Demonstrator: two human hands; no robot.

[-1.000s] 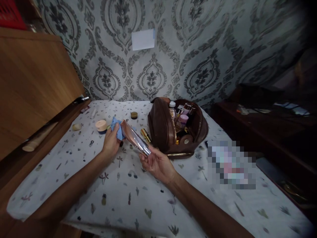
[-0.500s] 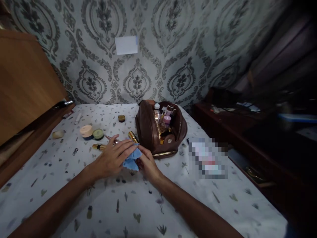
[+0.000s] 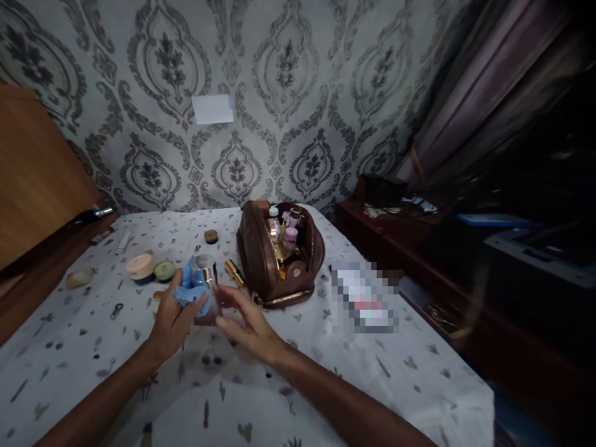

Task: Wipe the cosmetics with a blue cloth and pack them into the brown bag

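My left hand (image 3: 174,316) is closed on a blue cloth (image 3: 188,289) pressed against a rose-gold tube with a silver cap (image 3: 205,282), which stands cap-up between my hands. My right hand (image 3: 246,323) is beside the tube with fingers spread; whether it touches the tube I cannot tell. Just behind stands an open brown toiletry bag (image 3: 261,261) full of small bottles. All this is above a white patterned bedsheet (image 3: 242,397).
On the sheet to the left lie a peach-lidded jar (image 3: 140,266), a green-lidded jar (image 3: 164,270), a gold lipstick (image 3: 234,272), a small brown pot (image 3: 211,236) and a white stick (image 3: 122,242). A wooden headboard (image 3: 37,180) rises at left; a dark side table (image 3: 419,248) stands at right.
The tube was held slanted, then lowered to the sheet under the cloth; now it stands cap-up between my hands. The view has swung right.
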